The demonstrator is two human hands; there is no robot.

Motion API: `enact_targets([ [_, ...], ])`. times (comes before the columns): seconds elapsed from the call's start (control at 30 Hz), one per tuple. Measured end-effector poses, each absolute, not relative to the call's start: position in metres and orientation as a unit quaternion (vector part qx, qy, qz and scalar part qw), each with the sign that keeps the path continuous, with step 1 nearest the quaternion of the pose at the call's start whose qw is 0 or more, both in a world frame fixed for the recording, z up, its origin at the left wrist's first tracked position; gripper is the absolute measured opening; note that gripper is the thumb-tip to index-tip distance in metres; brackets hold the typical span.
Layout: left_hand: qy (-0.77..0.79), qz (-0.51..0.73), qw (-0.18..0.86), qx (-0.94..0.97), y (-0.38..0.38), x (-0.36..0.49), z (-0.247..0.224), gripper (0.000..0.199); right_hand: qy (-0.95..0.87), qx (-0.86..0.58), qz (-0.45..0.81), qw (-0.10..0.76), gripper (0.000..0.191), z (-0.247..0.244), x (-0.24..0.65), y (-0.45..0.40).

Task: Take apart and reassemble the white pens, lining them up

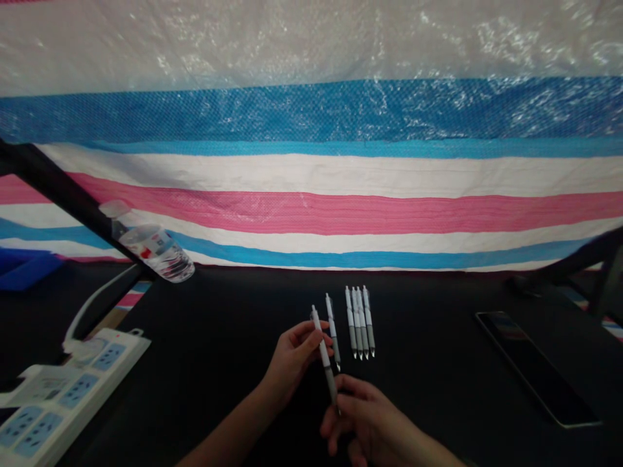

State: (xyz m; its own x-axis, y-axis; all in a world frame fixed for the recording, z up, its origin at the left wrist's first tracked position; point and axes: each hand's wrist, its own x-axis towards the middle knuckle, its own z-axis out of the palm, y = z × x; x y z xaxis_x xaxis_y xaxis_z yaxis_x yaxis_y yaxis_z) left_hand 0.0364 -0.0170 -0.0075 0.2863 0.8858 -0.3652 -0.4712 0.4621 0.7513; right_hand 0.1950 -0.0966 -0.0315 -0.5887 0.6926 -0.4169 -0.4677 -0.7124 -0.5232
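Observation:
One white and grey pen (pixel 324 353) is held at a tilt above the black table, its clicker end pointing away from me. My left hand (pixel 296 357) pinches its white upper part. Near its tip, the fingers of my right hand (pixel 363 415) close on the grey grip. Just right of my left fingertips lies a single pen (pixel 333 331). Farther right, several similar pens (pixel 360 323) lie side by side in a row, tips toward me.
On the black table (pixel 428 363) a phone (pixel 535 370) lies at the right. A white power strip (pixel 73 395) with a plugged-in cable sits at the left. A plastic bottle (pixel 158 250) leans behind it, near a blue tray (pixel 26 269). A striped sheet (pixel 311 214) hangs behind.

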Motion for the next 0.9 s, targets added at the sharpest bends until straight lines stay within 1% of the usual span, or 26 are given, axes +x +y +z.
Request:
enact_targets([
  [0.1,0.396,0.45,0.758,0.258,-0.017,0.036,-0.007,0.042,-0.178,-0.306,0.876,0.329,0.047,-0.032,0.196,-0.097],
  [0.2,0.398,0.448,0.759,0.257,-0.017,0.036,-0.007,0.042,-0.184,-0.297,0.875,0.335,0.04,-0.032,0.196,-0.097],
  [0.33,0.397,0.449,0.759,0.256,-0.018,0.036,-0.007,0.042,-0.176,-0.291,0.88,0.331,0.044,-0.032,0.196,-0.097],
  [0.43,0.399,0.448,0.758,0.256,-0.018,0.036,-0.006,0.042,-0.194,-0.29,0.875,0.335,0.04,-0.029,0.197,-0.097],
  [0.5,0.401,0.45,0.756,0.255,-0.018,0.036,-0.005,0.042,-0.196,-0.291,0.875,0.333,0.045,-0.026,0.197,-0.096],
  [0.6,0.401,0.448,0.757,0.257,-0.019,0.036,-0.004,0.041,-0.203,-0.305,0.88,0.302,0.051,-0.024,0.197,-0.096],
  [0.7,0.401,0.444,0.759,0.257,-0.02,0.036,-0.005,0.04,-0.233,-0.337,0.87,0.275,0.048,-0.03,0.196,-0.098],
  [0.8,0.409,0.474,0.742,0.24,-0.019,0.035,-0.005,0.04,-0.255,-0.37,0.855,0.259,0.048,-0.038,0.196,-0.101],
  [0.9,0.419,0.516,0.715,0.218,-0.014,0.031,-0.004,0.04,-0.269,-0.395,0.841,0.254,0.044,-0.041,0.196,-0.104],
])
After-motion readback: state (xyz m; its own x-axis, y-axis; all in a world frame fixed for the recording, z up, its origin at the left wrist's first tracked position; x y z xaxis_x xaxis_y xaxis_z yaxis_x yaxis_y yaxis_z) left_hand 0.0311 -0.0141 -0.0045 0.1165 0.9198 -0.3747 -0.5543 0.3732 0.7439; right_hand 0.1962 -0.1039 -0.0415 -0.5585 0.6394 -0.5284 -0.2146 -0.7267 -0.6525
